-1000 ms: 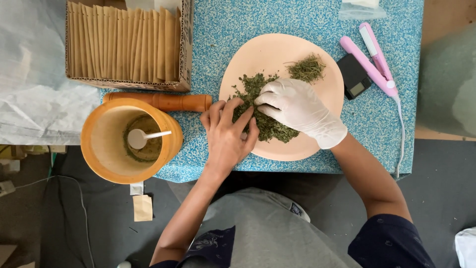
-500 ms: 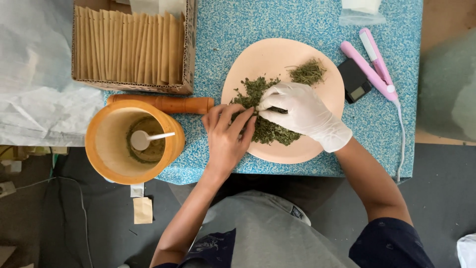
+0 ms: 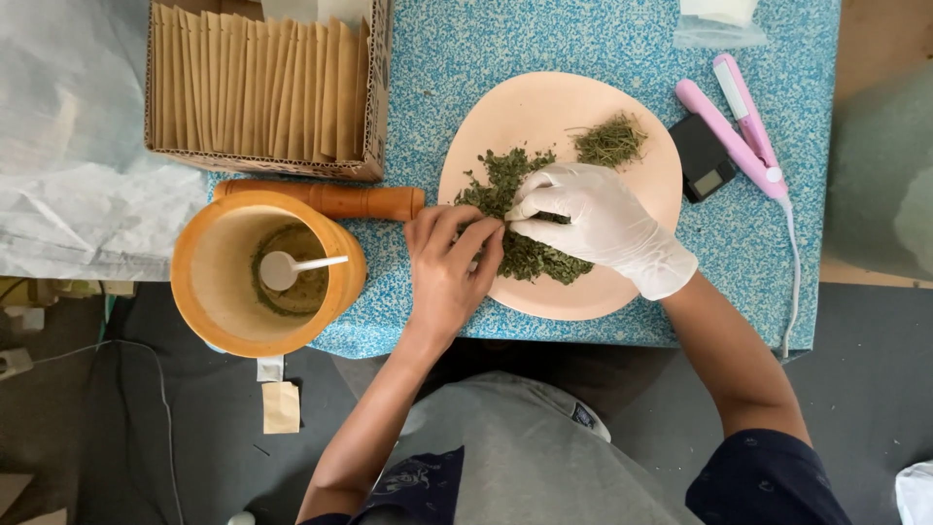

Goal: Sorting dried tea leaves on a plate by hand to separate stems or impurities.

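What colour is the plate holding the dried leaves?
Pale peach-pink, plain, no pattern. The plate shows best in the head view, under the dried leaves.

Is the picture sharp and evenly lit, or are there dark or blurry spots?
Head view: soft, even daylight, no glare; the dried leaves on the plate look crisp, both the left hand and gloved right hand are sharp; the floor below lies in dimmer shade.
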